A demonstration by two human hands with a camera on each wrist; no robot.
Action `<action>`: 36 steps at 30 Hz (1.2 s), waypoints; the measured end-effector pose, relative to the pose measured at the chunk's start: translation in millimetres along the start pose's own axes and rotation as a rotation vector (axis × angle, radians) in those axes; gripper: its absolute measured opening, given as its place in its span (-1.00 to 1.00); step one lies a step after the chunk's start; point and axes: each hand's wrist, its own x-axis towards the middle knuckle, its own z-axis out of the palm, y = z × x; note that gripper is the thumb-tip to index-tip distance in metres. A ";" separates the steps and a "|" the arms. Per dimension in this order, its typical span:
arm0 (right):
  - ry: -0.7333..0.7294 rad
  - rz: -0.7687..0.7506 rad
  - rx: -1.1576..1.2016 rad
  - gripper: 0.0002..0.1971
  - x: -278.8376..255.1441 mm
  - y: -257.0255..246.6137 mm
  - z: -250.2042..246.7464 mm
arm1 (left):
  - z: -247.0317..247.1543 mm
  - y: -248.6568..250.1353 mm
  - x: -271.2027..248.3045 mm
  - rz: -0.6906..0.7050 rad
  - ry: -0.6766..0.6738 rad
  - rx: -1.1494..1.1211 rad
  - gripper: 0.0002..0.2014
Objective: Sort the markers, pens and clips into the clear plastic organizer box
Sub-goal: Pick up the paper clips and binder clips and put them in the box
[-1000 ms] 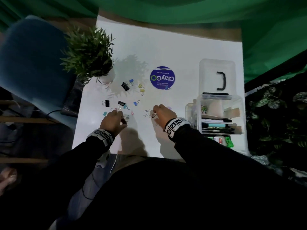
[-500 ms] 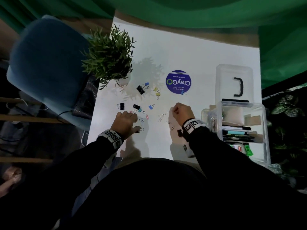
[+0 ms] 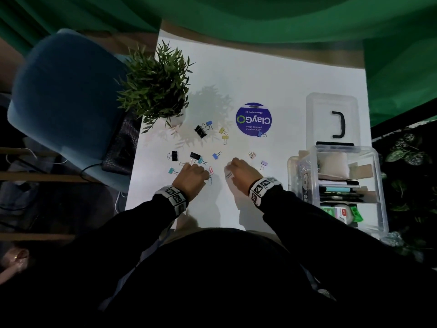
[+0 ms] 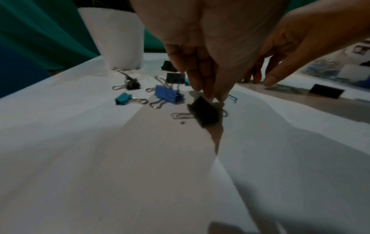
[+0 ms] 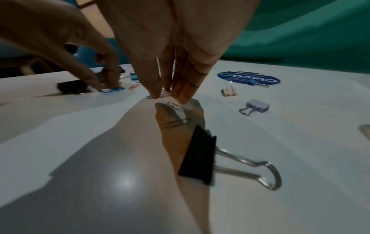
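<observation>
Both hands moved slightly: left hand (image 4: pixel 202 66) now pinches a black clip (image 4: pixel 203 114) just off the table (image 3: pixel 283 95); right hand (image 5: pixel 172 63) grip pinches paper clips (image 5: pixel 160 95). Box (image 3: pixel 340 183) at right, clips not yet in.

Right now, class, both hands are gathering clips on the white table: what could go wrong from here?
1. The right hand pinches thin paper clips with its fingertips; they could slip and scatter.
2. The black binder clip lies under the right wrist, out of the head view, so it may be overlooked.
3. The left hand works close beside, so the hands might collide.
</observation>
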 end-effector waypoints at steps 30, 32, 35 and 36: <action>-0.075 -0.098 -0.067 -0.35 -11.7 14.6 -8.5 | -4.0 23.2 20.1 -0.067 -0.088 -0.269 -0.66; -0.039 -0.020 -0.064 -0.39 -6.8 7.2 -5.9 | -3.3 28.2 26.8 -0.055 -0.099 -0.291 -0.77; -0.035 0.100 -0.073 -0.44 -9.2 6.8 -2.2 | -1.5 27.5 28.6 -0.042 -0.136 -0.282 -0.89; -0.035 0.117 -0.066 -0.45 -12.3 8.5 -0.8 | -1.3 27.3 28.1 -0.048 -0.137 -0.283 -0.90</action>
